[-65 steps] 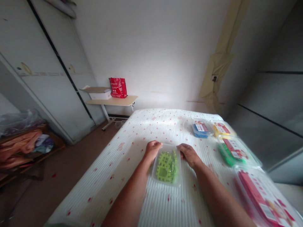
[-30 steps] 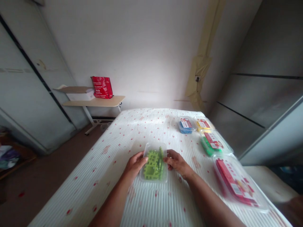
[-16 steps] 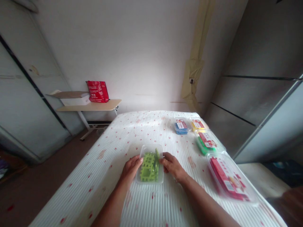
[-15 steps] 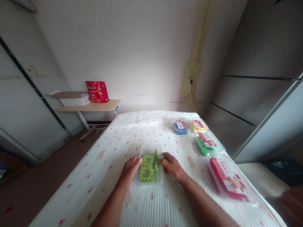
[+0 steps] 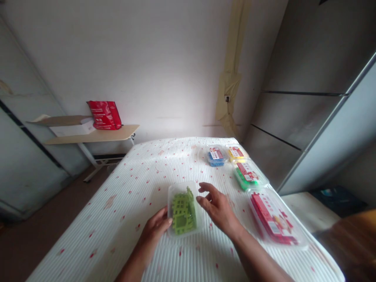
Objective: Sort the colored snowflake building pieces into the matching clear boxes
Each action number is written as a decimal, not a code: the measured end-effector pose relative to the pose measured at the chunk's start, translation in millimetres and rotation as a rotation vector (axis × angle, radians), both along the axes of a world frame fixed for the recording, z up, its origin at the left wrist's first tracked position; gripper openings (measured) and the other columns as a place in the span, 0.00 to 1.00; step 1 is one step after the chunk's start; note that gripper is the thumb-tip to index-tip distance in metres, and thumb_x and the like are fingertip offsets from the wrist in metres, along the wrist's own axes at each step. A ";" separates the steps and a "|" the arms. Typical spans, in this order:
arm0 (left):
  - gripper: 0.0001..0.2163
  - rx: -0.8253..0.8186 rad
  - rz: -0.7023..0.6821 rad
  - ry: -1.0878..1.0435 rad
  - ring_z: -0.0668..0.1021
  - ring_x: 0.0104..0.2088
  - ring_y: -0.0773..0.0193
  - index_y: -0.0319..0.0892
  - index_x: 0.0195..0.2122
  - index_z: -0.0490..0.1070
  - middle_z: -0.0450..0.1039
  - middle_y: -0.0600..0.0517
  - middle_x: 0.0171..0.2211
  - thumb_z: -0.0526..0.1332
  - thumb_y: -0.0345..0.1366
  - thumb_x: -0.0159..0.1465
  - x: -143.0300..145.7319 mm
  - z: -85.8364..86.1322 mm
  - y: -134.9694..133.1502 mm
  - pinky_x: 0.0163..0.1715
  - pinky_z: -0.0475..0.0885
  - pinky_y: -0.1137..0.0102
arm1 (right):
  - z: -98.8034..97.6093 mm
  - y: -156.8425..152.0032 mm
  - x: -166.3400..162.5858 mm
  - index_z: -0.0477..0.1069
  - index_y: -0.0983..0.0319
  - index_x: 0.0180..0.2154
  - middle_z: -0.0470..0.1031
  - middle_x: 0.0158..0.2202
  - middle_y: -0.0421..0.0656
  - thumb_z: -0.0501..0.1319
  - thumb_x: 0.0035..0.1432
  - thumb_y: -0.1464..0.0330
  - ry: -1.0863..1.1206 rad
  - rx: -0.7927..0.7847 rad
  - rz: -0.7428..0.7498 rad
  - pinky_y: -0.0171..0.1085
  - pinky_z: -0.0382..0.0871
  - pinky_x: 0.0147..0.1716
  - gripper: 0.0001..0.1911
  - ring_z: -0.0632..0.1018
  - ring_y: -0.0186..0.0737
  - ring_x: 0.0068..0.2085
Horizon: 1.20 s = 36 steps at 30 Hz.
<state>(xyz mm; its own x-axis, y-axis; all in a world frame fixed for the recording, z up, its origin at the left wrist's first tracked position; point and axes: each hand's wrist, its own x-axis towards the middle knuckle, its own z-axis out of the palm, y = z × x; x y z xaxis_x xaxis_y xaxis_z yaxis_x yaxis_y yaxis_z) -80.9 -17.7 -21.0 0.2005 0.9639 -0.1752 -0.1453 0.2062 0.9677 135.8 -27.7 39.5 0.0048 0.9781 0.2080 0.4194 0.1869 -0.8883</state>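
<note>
A clear plastic container (image 5: 200,225) holds lime-green toothed, frame-shaped pieces (image 5: 182,213), lying in front of me on the bed-like surface. My left hand (image 5: 157,227) grips its left side, the thumb on the near-left edge and the other fingers partly hidden. Just off the container's right side is my right hand (image 5: 216,205), open, fingers curved and apart with nothing between them. To the right sits a lidded box of red pieces (image 5: 276,219), and behind it a lidded box of green pieces (image 5: 248,176).
Farther back stand a box of blue pieces (image 5: 216,156) and a box of yellow pieces (image 5: 235,152). A white ribbed cover (image 5: 129,219) with red specks spreads underneath. A side table (image 5: 117,134) at the left carries a red bag (image 5: 104,115) and a cardboard box (image 5: 70,126).
My right hand has come off the container's right side and its fingers have opened. My left hand stays on the container, now slightly turned. The view has shifted to the right.
</note>
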 end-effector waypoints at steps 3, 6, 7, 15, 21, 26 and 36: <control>0.21 0.017 -0.068 -0.012 0.77 0.45 0.53 0.40 0.46 0.74 0.78 0.47 0.42 0.64 0.40 0.51 26.4 7.1 5.0 0.47 0.70 0.62 | 33.1 -21.2 23.4 0.65 0.61 0.51 0.74 0.44 0.47 0.56 0.59 0.56 -0.033 0.090 -0.087 0.33 0.70 0.27 0.22 0.74 0.33 0.30; 0.18 0.051 -0.128 -0.025 0.78 0.41 0.56 0.40 0.44 0.74 0.78 0.48 0.39 0.63 0.38 0.52 55.2 12.1 15.9 0.43 0.71 0.65 | 56.0 -37.4 61.3 0.66 0.60 0.50 0.75 0.36 0.46 0.57 0.57 0.55 -0.114 0.182 -0.254 0.34 0.71 0.26 0.23 0.75 0.36 0.29; 0.17 0.065 -0.147 -0.033 0.79 0.40 0.57 0.40 0.44 0.74 0.79 0.48 0.38 0.63 0.38 0.52 64.5 12.9 20.1 0.42 0.71 0.66 | 60.2 -41.2 75.7 0.67 0.60 0.50 0.75 0.35 0.46 0.58 0.57 0.54 -0.122 0.209 -0.303 0.34 0.71 0.26 0.24 0.75 0.37 0.30; 0.15 0.117 -0.255 0.003 0.78 0.36 0.60 0.39 0.42 0.75 0.79 0.49 0.36 0.59 0.35 0.53 123.3 9.0 53.5 0.37 0.70 0.70 | 59.6 -61.8 161.9 0.70 0.62 0.47 0.78 0.31 0.48 0.62 0.49 0.49 -0.113 0.160 -0.539 0.32 0.71 0.21 0.30 0.78 0.41 0.28; 0.16 0.146 -0.283 0.021 0.77 0.32 0.61 0.37 0.41 0.75 0.78 0.49 0.32 0.58 0.36 0.54 150.0 1.3 70.4 0.35 0.71 0.69 | 51.0 -68.6 173.3 0.72 0.63 0.46 0.78 0.29 0.48 0.62 0.49 0.49 -0.058 0.104 -0.600 0.32 0.71 0.19 0.29 0.79 0.43 0.28; 0.16 0.167 -0.278 0.051 0.77 0.32 0.62 0.38 0.43 0.75 0.78 0.49 0.33 0.58 0.36 0.54 165.6 -1.6 73.7 0.34 0.71 0.71 | 47.5 -65.6 162.7 0.73 0.62 0.42 0.78 0.27 0.45 0.61 0.50 0.50 -0.057 0.110 -0.521 0.32 0.72 0.20 0.25 0.78 0.40 0.26; 0.22 0.092 -0.046 -0.055 0.78 0.42 0.56 0.38 0.45 0.72 0.75 0.43 0.45 0.62 0.48 0.55 139.7 -13.8 72.6 0.40 0.74 0.65 | 29.4 -67.5 85.9 0.72 0.58 0.41 0.77 0.32 0.43 0.57 0.58 0.60 -0.185 0.061 -0.074 0.32 0.72 0.28 0.12 0.77 0.37 0.29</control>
<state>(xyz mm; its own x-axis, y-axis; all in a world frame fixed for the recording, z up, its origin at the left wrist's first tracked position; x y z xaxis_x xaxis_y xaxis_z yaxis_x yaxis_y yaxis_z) 58.8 54.9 -34.8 0.2519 0.9649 -0.0743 -0.1909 0.1248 0.9736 221.7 -95.2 68.9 0.0322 0.9620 0.2712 0.5889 0.2010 -0.7828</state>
